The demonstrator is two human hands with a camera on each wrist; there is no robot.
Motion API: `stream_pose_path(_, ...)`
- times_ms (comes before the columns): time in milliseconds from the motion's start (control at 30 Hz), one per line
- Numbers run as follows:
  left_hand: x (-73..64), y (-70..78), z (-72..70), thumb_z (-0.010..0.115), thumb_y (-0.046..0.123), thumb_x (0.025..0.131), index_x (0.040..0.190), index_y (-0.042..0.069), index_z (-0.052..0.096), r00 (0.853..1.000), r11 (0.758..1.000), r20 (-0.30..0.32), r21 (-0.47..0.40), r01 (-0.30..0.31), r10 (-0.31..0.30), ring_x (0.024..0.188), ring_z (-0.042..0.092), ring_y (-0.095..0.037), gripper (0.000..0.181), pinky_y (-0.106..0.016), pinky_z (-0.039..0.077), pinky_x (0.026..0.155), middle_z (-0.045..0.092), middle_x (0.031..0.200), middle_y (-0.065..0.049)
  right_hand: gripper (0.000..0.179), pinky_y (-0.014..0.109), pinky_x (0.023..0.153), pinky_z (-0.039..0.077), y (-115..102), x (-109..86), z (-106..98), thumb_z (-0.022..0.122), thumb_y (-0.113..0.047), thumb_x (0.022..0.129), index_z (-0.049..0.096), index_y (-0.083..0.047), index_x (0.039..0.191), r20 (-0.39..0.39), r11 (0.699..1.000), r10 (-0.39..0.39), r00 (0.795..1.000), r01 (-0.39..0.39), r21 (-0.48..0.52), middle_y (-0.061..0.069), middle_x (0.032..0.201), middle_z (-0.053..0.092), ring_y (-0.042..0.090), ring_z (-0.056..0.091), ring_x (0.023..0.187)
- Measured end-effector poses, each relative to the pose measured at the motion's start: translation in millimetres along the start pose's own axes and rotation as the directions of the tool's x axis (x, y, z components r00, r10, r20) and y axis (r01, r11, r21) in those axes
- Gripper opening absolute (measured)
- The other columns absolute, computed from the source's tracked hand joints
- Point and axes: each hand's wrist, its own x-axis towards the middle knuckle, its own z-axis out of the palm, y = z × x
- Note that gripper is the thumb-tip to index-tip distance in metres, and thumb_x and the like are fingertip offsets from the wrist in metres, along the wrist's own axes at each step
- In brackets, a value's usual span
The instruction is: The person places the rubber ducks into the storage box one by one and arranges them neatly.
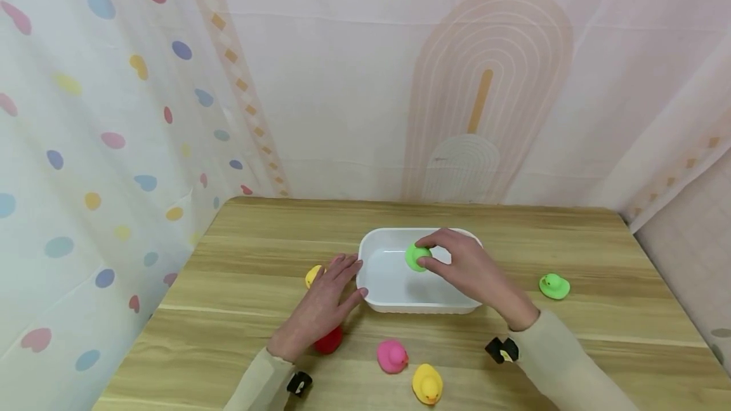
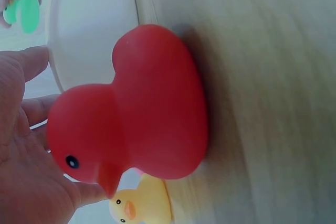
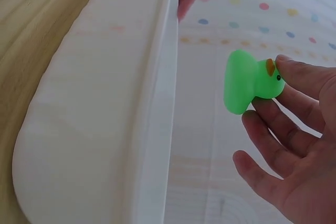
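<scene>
Over the white plastic basin (image 1: 394,293), my right hand (image 1: 465,265) pinches a green rubber duck (image 3: 241,82) between thumb and fingers; in the right wrist view the duck is above the rim. My left hand (image 1: 320,313) lies at the basin's left end, fingers extended, fingertips touching the rim. Under and beside that hand stands a red rubber duck (image 2: 157,103), partly hidden in the head view. A yellow duck (image 1: 311,276) sits just beyond the left hand, partly covered by it. Something pink shows behind the left fingers, mostly hidden.
In front of the basin on the wooden table (image 1: 228,335) sit a pink duck (image 1: 392,356) and another yellow duck (image 1: 427,384). A second green duck (image 1: 554,286) sits to the right. A patterned curtain (image 1: 342,81) hangs behind the table and along its left side.
</scene>
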Motion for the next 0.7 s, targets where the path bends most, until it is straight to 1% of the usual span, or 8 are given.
stream_pose_path(100, 1.0, -0.4, -0.1, 0.064, 0.035, 0.103, 0.148, 0.001, 0.054, 1.0, 1.0, 0.003, -0.001, 0.004, -0.004, 0.15, 0.034, -0.041, 0.057, -0.07, 0.028, 0.116, 0.047, 0.157, -0.017, 0.025, 0.045, 0.092, 0.054, -1.8, 8.0, 5.4, 0.081, -0.021, 0.092, 0.076, -0.011, 0.114, 0.013, 1.0, 0.008, 1.0, -0.009, 0.007, -0.003, 0.107, 0.073, 0.027, 0.069, 0.102)
stream_pose_path(200, 2.6, -0.7, -0.5, 0.064, 0.036, 0.104, 0.149, 0.002, 0.054, 1.0, 1.0, 0.007, -0.005, 0.009, -0.009, 0.15, 0.034, -0.04, 0.058, -0.07, 0.028, 0.116, 0.047, 0.157, -0.016, 0.025, 0.045, 0.093, 0.054, -2.8, 16.0, 10.3, 0.079, -0.023, 0.093, 0.076, -0.01, 0.115, 0.044, 0.998, 0.053, 0.998, -0.054, 0.02, -0.001, 0.109, 0.074, 0.027, 0.07, 0.105)
stream_pose_path(333, 4.8, -1.2, -0.9, 0.064, 0.036, 0.104, 0.149, 0.003, 0.054, 1.0, 1.0, 0.012, -0.012, 0.015, -0.015, 0.151, 0.033, -0.039, 0.058, -0.071, 0.028, 0.116, 0.047, 0.157, -0.015, 0.027, 0.046, 0.097, 0.054, -2.7, 27.2, 14.6, 0.077, -0.025, 0.095, 0.076, -0.01, 0.118, 0.102, 0.992, 0.109, 0.989, -0.114, 0.05, 0.0, 0.112, 0.074, 0.026, 0.069, 0.109)
stream_pose_path(400, 5.6, -1.7, -0.8, 0.064, 0.036, 0.104, 0.149, 0.003, 0.054, 1.0, 1.0, 0.012, -0.015, 0.017, -0.017, 0.151, 0.033, -0.039, 0.057, -0.072, 0.028, 0.115, 0.046, 0.158, -0.015, 0.027, 0.048, 0.097, 0.054, -2.9, 33.1, 14.8, 0.076, -0.024, 0.096, 0.075, -0.01, 0.119, 0.127, 0.99, 0.114, 0.985, -0.123, 0.065, 0.0, 0.113, 0.074, 0.025, 0.069, 0.11)
stream_pose_path(500, 6.2, -2.3, -1.1, 0.064, 0.036, 0.104, 0.149, 0.003, 0.054, 1.0, 1.0, 0.014, -0.014, 0.021, -0.02, 0.151, 0.033, -0.039, 0.057, -0.072, 0.028, 0.115, 0.047, 0.157, -0.015, 0.026, 0.049, 0.096, 0.055, -3.7, 42.8, 13.0, 0.075, -0.023, 0.096, 0.075, -0.009, 0.118, 0.16, 0.99, 0.1, 0.982, -0.114, 0.081, 0.0, 0.113, 0.075, 0.023, 0.069, 0.11)
stream_pose_path(700, 7.4, -3.5, -0.4, 0.065, 0.035, 0.104, 0.149, 0.003, 0.054, 1.0, 1.0, 0.01, -0.016, 0.019, -0.019, 0.15, 0.034, -0.039, 0.057, -0.072, 0.029, 0.114, 0.047, 0.157, -0.016, 0.028, 0.044, 0.096, 0.055, -6.4, 63.5, 6.1, 0.075, -0.025, 0.097, 0.075, -0.009, 0.12, 0.245, 0.995, 0.088, 0.965, -0.098, 0.028, 0.0, 0.111, 0.075, 0.024, 0.068, 0.11)
